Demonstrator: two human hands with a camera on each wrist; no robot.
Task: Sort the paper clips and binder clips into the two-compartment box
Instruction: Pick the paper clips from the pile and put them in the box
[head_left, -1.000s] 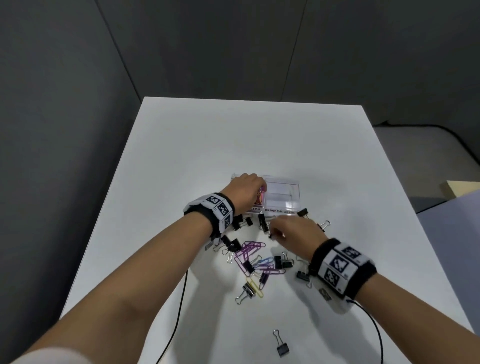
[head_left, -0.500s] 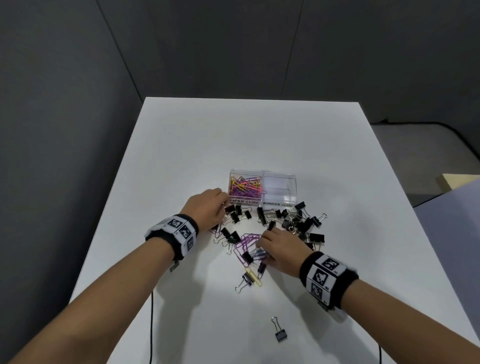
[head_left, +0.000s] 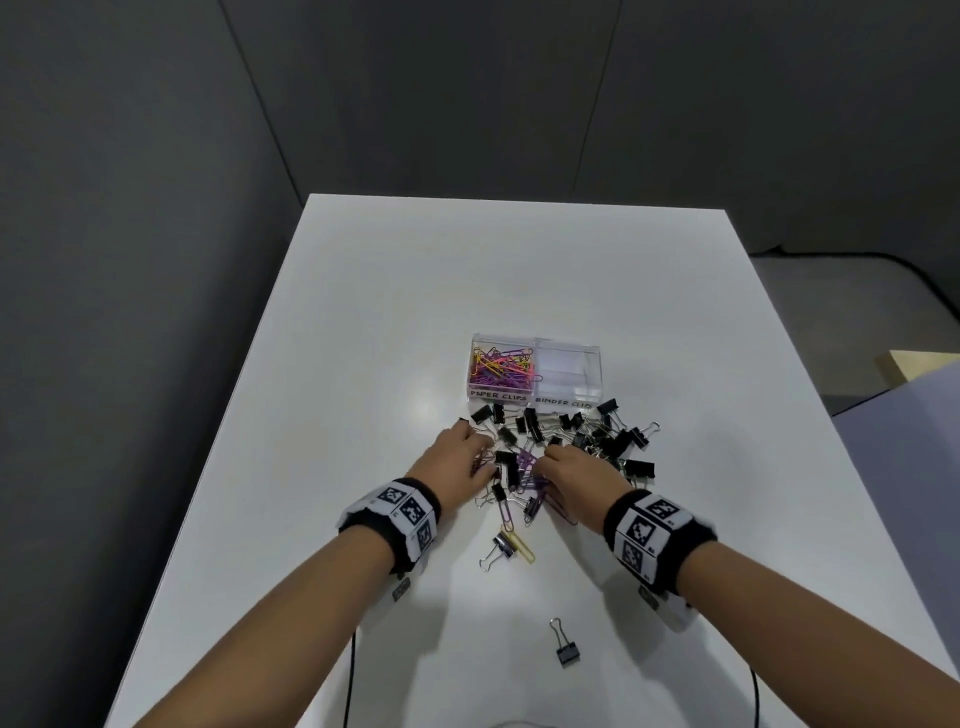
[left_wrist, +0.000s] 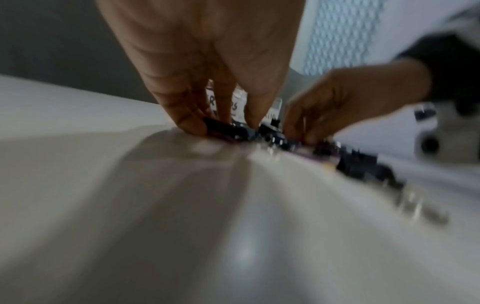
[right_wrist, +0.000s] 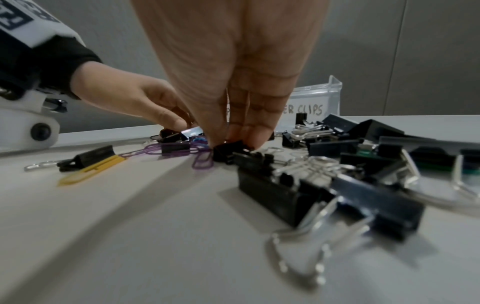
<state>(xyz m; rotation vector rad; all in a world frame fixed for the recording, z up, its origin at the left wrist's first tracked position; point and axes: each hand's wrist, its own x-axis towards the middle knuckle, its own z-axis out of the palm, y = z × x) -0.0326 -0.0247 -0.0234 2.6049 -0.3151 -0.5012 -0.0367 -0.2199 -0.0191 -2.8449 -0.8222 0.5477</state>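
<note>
A clear two-compartment box (head_left: 536, 344) stands mid-table. Its left side, labelled paper clips, holds colourful paper clips (head_left: 500, 367); the right compartment (head_left: 569, 371), labelled binder clips, looks bare. In front lies a pile of black binder clips (head_left: 605, 439) mixed with purple paper clips (head_left: 529, 461). My left hand (head_left: 460, 457) has its fingertips (left_wrist: 189, 123) down on the pile's left edge, against a dark clip (left_wrist: 224, 128); blur hides the grasp. My right hand (head_left: 569, 470) pinches a small black binder clip (right_wrist: 228, 151) between thumb and fingers.
A yellow paper clip (head_left: 519, 543) lies beside a binder clip (head_left: 500, 546) nearer me. One lone binder clip (head_left: 566, 648) sits close to the table's (head_left: 363, 338) front. Cables hang off the near edge. A beige box (head_left: 919, 366) stands off the table at right.
My left hand has come back from the box's left compartment down to the pile. My right hand has shifted left into the pile's middle and closed on a binder clip.
</note>
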